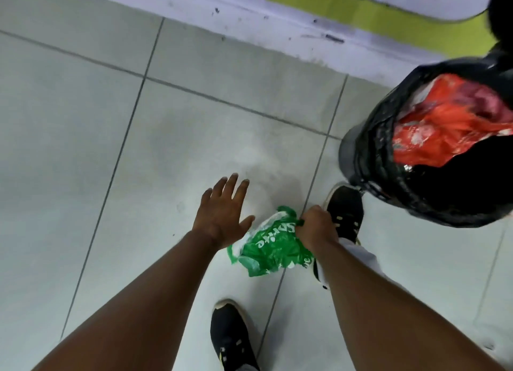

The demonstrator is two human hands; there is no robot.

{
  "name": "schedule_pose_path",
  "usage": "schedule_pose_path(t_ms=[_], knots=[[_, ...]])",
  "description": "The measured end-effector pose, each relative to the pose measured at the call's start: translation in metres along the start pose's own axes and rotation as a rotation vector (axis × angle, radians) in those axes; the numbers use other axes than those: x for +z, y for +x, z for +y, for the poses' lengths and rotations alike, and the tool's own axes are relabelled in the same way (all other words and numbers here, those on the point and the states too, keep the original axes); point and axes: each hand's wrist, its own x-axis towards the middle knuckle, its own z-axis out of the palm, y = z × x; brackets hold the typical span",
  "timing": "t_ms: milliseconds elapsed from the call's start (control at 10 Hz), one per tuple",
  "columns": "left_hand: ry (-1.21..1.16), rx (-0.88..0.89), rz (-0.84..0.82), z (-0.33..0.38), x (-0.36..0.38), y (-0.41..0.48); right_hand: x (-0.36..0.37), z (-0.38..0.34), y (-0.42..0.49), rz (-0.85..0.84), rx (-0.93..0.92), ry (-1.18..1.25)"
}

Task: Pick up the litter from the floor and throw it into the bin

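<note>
**Already in our grip: the green wrapper, a short reach from the bin**

Now our right hand (316, 226) is closed in a fist around the upper edge of the green plastic wrapper (269, 248), the film gathered and pinched inside the curled fingers. Our left hand (222, 212) is empty, spread flat with the fingers apart, its thumb just beside the wrapper's left side but, as far as we can tell, not gripping it.

The wrapper hangs down from the fist in crumpled folds, white lettering showing on the green. We judge it very light and wholly limp: thin film with no stiffness of its own, so it will flop and trail wherever it is not gathered. It may be a little slick too, which is why a full fist around a bunched part looks safer to us than a fingertip pinch on a loose corner. Nothing about it seems fragile.

Below the hands are our two black shoes, one (344, 212) near the bin and one (230, 337) further back, on the pale tiled floor (83, 148). We cannot tell whether the wrapper's lowest fold touches the tiles.

The bin (416, 193) stands to the right, near the forward shoe, lined with a black bag and holding orange-red plastic rubbish (444, 129). Its mouth looks open and wide, so we reckon the remaining step is to carry the fist over it and let go.
</note>
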Motion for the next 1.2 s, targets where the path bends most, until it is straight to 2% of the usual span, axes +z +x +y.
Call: schedule_pose_path(t_ms=[100,300,400,500,600,800,1000,1200], knots=[[-0.013,-0.025,0.077,0.010,-0.059,-0.012,-0.060,-0.022,-0.037,0.068,-0.137,0.018],[-0.030,0.002,0.262,0.049,-0.228,-0.044,-0.200,-0.036,-0.132,0.456,-0.265,0.208],[-0.010,0.036,0.342,0.070,-0.303,-0.056,-0.270,-0.025,-0.172,0.590,-0.225,0.212],[0.027,0.072,0.373,0.093,-0.356,-0.064,-0.329,0.003,-0.205,0.713,-0.107,0.187],[0.069,0.129,0.417,0.115,-0.386,-0.062,-0.372,0.035,-0.226,0.793,-0.030,0.150],[0.086,0.197,0.427,0.149,-0.399,-0.057,-0.408,0.073,-0.232,0.843,0.108,0.028],[0.145,0.212,0.390,0.139,-0.379,-0.052,-0.391,0.081,-0.208,0.495,0.102,-0.098],[0.179,0.170,0.317,0.115,-0.376,-0.067,-0.409,0.080,-0.224,0.590,0.071,-0.079]])
